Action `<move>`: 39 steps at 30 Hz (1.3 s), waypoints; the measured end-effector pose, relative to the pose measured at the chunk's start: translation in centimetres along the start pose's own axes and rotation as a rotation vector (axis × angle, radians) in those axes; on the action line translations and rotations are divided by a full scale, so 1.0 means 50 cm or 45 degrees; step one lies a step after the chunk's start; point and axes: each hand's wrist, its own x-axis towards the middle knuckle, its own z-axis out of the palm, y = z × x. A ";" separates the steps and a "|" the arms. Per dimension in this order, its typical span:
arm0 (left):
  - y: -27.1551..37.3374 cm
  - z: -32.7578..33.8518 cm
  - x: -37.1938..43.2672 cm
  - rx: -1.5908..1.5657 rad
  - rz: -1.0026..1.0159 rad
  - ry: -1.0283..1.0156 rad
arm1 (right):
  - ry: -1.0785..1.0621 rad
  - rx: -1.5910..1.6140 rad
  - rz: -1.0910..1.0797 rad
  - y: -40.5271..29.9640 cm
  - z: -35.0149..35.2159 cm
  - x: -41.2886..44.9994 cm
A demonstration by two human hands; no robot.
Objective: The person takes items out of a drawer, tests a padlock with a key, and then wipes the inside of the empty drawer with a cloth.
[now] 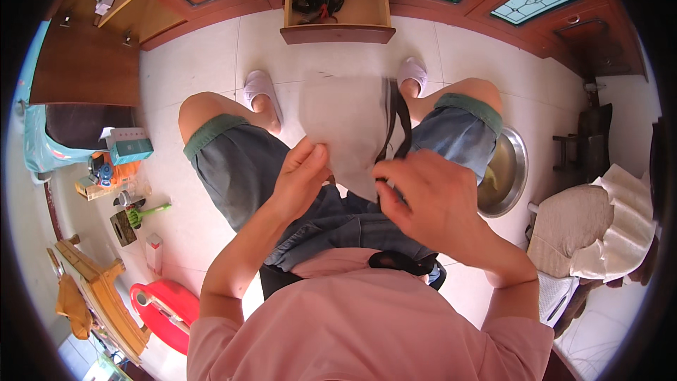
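Observation:
Between my knees hangs a pale grey-beige piece of fabric (346, 116), possibly a flat bag. A loose black strap (403, 116) runs along its right side. My left hand (300, 180) pinches the fabric's lower left edge between thumb and fingers. At the lower right corner my right hand (426, 196) grips the black strap with thumb and forefinger, slightly blurred. Beyond the fabric stands a pulled-out wooden drawer (338, 34), with a black bundle (320, 0) and something red inside.
A metal basin (515, 169) sits on the floor beside my right knee. Left are a teal box (132, 148), a green-handled object (145, 214), a small carton (154, 254), a wooden stool (90, 275) and a red plastic basin (164, 323). A cloth-covered seat (574, 222) stands right.

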 end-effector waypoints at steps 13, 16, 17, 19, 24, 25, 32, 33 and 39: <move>0.022 0.016 0.027 0.106 -0.141 0.281 | -0.346 0.593 0.494 0.042 0.017 0.015; 0.042 0.020 0.023 0.233 -0.336 0.333 | -0.392 0.610 0.546 0.061 0.040 0.007; 0.055 0.020 0.019 0.236 -0.337 0.334 | -0.358 0.582 0.586 0.079 0.053 0.002; 0.080 0.024 0.012 0.235 -0.260 0.078 | -0.319 0.820 0.714 0.099 0.064 -0.010; 0.113 0.017 0.018 0.388 -0.257 -0.013 | -0.235 1.225 0.777 0.106 0.111 -0.017; 0.120 0.007 0.027 0.448 -0.287 -0.037 | -0.235 1.231 0.767 0.107 0.115 -0.007; 0.158 0.003 0.079 0.826 -0.152 0.149 | 0.002 1.893 1.012 0.121 0.182 0.056; 0.164 0.005 0.081 0.913 -0.153 0.169 | -0.033 1.935 1.079 0.121 0.201 0.051; 0.209 0.027 0.073 1.091 0.031 0.020 | 0.011 2.473 1.046 0.117 0.248 0.039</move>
